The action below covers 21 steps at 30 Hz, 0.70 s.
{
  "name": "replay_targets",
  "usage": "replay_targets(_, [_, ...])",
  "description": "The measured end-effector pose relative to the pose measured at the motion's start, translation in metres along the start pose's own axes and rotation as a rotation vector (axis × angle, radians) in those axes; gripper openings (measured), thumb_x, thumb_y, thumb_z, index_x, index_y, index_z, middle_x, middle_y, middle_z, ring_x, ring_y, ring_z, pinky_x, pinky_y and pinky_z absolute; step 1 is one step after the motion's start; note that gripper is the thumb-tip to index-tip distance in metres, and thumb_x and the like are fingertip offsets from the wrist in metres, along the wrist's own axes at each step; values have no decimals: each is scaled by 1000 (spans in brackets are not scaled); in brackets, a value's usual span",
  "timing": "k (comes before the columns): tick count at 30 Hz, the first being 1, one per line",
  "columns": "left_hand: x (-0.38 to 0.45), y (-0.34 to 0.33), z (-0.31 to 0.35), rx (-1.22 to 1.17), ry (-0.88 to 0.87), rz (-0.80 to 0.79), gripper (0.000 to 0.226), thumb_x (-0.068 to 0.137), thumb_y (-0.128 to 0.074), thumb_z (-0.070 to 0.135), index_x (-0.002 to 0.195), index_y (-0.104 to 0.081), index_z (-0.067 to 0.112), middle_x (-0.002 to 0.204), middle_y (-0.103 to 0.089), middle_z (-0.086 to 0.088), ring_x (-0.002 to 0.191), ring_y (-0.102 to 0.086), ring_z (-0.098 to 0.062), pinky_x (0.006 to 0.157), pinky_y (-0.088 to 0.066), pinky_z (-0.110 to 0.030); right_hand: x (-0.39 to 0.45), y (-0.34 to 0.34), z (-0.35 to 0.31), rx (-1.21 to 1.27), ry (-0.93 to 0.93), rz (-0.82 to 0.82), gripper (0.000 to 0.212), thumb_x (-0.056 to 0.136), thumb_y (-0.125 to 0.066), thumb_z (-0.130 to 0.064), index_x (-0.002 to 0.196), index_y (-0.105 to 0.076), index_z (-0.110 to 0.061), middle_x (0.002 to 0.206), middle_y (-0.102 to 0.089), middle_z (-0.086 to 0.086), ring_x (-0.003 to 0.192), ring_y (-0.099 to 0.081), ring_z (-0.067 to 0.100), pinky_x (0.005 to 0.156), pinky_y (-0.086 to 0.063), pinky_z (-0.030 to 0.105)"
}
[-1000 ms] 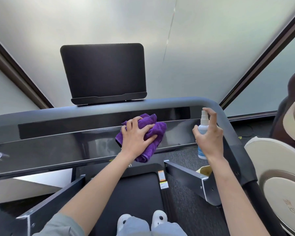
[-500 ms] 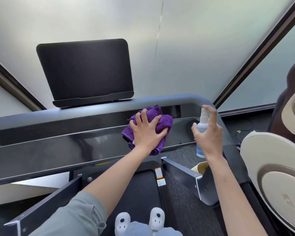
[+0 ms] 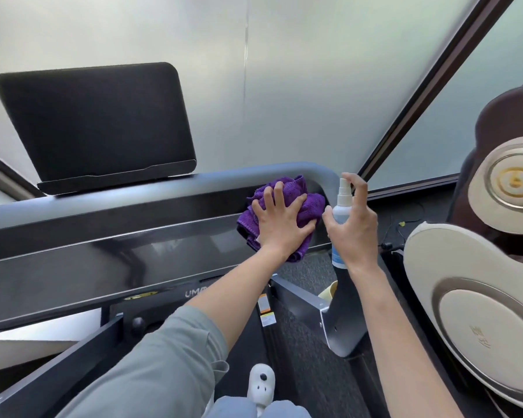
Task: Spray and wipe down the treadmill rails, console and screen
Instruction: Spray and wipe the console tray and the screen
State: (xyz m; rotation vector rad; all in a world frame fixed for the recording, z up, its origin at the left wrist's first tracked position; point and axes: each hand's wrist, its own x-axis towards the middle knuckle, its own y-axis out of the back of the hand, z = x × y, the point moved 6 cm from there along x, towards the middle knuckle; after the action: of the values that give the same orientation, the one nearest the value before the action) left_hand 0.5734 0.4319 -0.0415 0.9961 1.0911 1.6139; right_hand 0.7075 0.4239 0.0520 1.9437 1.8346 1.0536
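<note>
My left hand (image 3: 280, 223) presses a crumpled purple cloth (image 3: 296, 191) flat against the right end of the treadmill's glossy black console (image 3: 103, 257), just inside the curved grey top rail (image 3: 163, 184). My right hand (image 3: 355, 229) holds a small white spray bottle (image 3: 343, 202) upright beside the cloth, forefinger on top of the nozzle. The dark screen (image 3: 97, 122) stands tilted above the rail at the upper left. A grey side rail (image 3: 305, 303) runs toward me on the right, and another side rail (image 3: 52, 378) at the lower left.
A brown and cream massage chair (image 3: 477, 285) crowds the right side. Frosted glass panels with dark frames stand behind the treadmill. Below are the black belt (image 3: 239, 351), my white shoe (image 3: 261, 384), and a cable on the dark floor (image 3: 405, 224) at right.
My left hand has slid the purple cloth rightward along the console to its right end, close to the spray bottle. The right hand stays with the bottle. My head has turned right.
</note>
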Motion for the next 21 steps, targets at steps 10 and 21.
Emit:
replay_targets(10, [-44, 29, -55, -42, -54, 9, 59, 77, -54, 68, 131, -51, 45, 146, -31, -5, 130, -29, -29, 102, -24, -48, -18, -6, -16, -3, 21, -1, 53, 86, -64, -7, 133, -44, -20, 61, -49, -7, 55, -50, 20, 62, -44, 34])
replay_targets(21, [-96, 76, -187, -10, 140, 139, 57, 72, -58, 72, 124, -57, 47, 136, -40, -4, 120, -36, -29, 94, -34, -47, -33, -38, -42, -6, 22, -17, 53, 86, -62, -10, 130, -40, -29, 67, -55, 2, 60, -55, 30, 63, -49, 37])
